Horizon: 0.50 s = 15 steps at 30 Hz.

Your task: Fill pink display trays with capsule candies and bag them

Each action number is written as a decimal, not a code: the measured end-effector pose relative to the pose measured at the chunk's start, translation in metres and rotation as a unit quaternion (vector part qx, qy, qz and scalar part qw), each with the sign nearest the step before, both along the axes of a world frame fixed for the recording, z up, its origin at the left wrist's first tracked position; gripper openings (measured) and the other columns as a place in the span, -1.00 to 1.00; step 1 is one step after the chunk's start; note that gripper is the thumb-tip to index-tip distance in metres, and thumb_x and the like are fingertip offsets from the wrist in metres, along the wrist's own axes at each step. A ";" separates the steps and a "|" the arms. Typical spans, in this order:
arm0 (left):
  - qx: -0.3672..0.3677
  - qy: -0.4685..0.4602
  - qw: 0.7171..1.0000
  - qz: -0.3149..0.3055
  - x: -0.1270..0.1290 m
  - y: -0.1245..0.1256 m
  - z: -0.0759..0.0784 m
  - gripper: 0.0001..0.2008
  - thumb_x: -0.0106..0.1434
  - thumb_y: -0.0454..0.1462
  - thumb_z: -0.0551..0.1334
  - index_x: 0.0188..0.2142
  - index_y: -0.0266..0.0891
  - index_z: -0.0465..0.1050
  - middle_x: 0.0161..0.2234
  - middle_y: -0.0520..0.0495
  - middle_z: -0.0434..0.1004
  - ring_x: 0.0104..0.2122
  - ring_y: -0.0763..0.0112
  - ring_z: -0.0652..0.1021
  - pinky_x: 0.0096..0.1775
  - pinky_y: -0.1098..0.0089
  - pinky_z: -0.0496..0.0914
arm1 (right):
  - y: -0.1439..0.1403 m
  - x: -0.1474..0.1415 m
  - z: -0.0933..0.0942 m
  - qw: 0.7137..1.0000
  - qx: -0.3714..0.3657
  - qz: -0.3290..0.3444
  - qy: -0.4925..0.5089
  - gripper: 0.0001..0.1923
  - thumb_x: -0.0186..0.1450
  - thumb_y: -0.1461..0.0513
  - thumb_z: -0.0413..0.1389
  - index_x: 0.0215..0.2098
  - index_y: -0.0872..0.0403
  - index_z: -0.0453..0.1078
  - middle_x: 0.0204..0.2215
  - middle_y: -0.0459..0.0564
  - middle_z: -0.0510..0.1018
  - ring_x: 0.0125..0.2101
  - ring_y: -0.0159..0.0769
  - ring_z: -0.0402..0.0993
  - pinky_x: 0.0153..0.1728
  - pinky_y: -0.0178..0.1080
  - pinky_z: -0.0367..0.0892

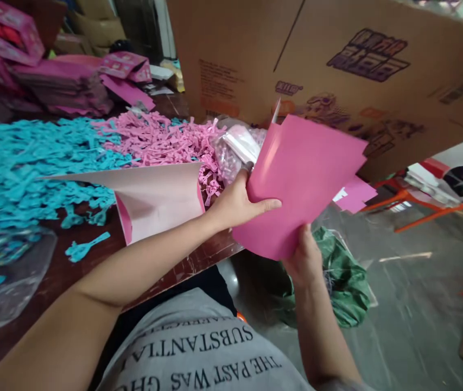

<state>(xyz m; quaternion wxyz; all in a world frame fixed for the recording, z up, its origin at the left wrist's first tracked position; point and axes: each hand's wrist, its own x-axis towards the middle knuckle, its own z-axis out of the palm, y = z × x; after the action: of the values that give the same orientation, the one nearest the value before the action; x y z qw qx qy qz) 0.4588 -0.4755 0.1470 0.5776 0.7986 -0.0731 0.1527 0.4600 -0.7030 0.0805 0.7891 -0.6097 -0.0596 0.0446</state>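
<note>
- The left hand [237, 203] grips the left edge of a pink card sheet [302, 182], thumb laid across its face and fingers hidden behind it.
- The right hand [304, 258] pinches the same sheet at its near bottom edge, fingers closed on the card from below.
- The sheet hangs in the air just past the right end of the wooden table [72, 266], tilted, with more pink card [355, 194] showing behind its right edge.
- Just left of the left hand, a folded pale pink card piece [153, 198] lies on the table.
- Beyond it lies a heap of pink paper shreds [153, 138]; a larger heap of blue shreds [23, 168] fills the table's left side.
- A clear plastic bag [235, 149] sits between the pink shreds and the held sheet.
- A large cardboard box [337, 70] stands on the far right.
- A green bag [347, 282] lies on the floor below the right hand.
</note>
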 end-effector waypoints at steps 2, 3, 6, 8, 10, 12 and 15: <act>0.026 0.045 0.998 0.023 -0.015 0.006 0.001 -0.38 0.23 0.01 0.53 0.14 -0.22 0.45 0.07 -0.30 0.65 0.05 -0.09 0.66 0.08 -0.05 0.56 | -0.001 -0.007 -0.017 0.998 -0.060 0.013 -0.014 -0.55 0.42 -0.21 0.17 0.11 -0.20 0.52 0.13 0.02 0.66 0.12 -0.02 0.65 0.07 0.13 0.64; 0.059 0.063 0.996 0.029 -0.026 0.013 0.001 -0.48 0.25 -0.01 0.50 0.06 -0.22 0.49 -0.01 -0.26 0.68 -0.04 -0.05 0.68 0.01 0.00 0.57 | -0.004 -0.008 -0.019 0.994 -0.096 -0.007 -0.054 -0.59 0.44 -0.17 0.17 0.16 -0.25 0.49 0.15 0.01 0.64 0.11 -0.02 0.65 0.07 0.16 0.64; 0.240 0.105 0.965 0.016 -0.062 0.039 0.004 -0.67 0.29 -0.03 0.42 -0.12 -0.20 0.54 -0.21 -0.19 0.69 -0.24 0.05 0.67 -0.17 0.12 0.53 | -0.013 -0.005 0.000 0.922 -0.231 -0.104 -0.292 -0.38 0.42 -0.05 0.28 0.40 -0.42 0.29 0.37 0.00 0.44 0.33 0.07 0.45 0.26 0.29 0.49; 0.363 0.138 0.921 -0.012 -0.083 0.050 0.005 -0.77 0.31 -0.08 0.38 -0.18 -0.18 0.56 -0.33 -0.16 0.65 -0.33 0.08 0.64 -0.23 0.16 0.48 | -0.003 -0.005 0.023 0.834 -0.320 -0.070 -0.444 -0.11 0.33 -0.03 0.40 0.51 -0.42 0.15 0.45 0.01 0.34 0.46 0.16 0.26 0.42 0.35 0.28; 0.431 0.159 0.887 -0.042 -0.100 0.056 0.002 -0.86 0.31 -0.15 0.35 -0.21 -0.15 0.58 -0.42 -0.12 0.60 -0.39 0.12 0.62 -0.27 0.20 0.45 | 0.023 -0.006 0.044 0.762 -0.385 0.072 -0.516 -0.16 0.33 -0.05 0.40 0.50 -0.34 0.22 0.39 0.03 0.46 0.40 0.19 0.36 0.46 0.35 0.21; 0.453 0.170 0.874 -0.049 -0.116 0.064 -0.001 -0.90 0.32 -0.19 0.33 -0.22 -0.14 0.59 -0.47 -0.09 0.56 -0.42 0.14 0.61 -0.28 0.23 0.45 | 0.055 -0.009 0.053 0.709 -0.418 0.213 -0.526 -0.45 0.44 -0.05 0.29 0.36 -0.29 0.42 0.17 -0.01 0.67 0.19 0.10 0.60 0.38 0.27 0.35; 0.444 0.201 0.873 -0.035 -0.150 0.100 0.003 -0.86 0.34 -0.16 0.35 -0.18 -0.14 0.63 -0.42 -0.09 0.62 -0.34 0.10 0.66 -0.18 0.21 0.50 | 0.087 -0.011 0.045 0.700 -0.420 0.309 -0.488 -0.69 0.54 -0.05 0.13 0.13 -0.25 0.61 -0.08 -0.07 0.77 -0.08 -0.05 0.72 0.12 0.09 0.57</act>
<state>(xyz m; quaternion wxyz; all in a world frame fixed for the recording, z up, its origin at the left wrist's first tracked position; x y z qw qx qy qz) 0.3091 -0.3753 0.1496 0.1697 0.9813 -0.0429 -0.0800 0.4492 -0.6156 0.1255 0.2536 -0.7616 -0.5963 0.0024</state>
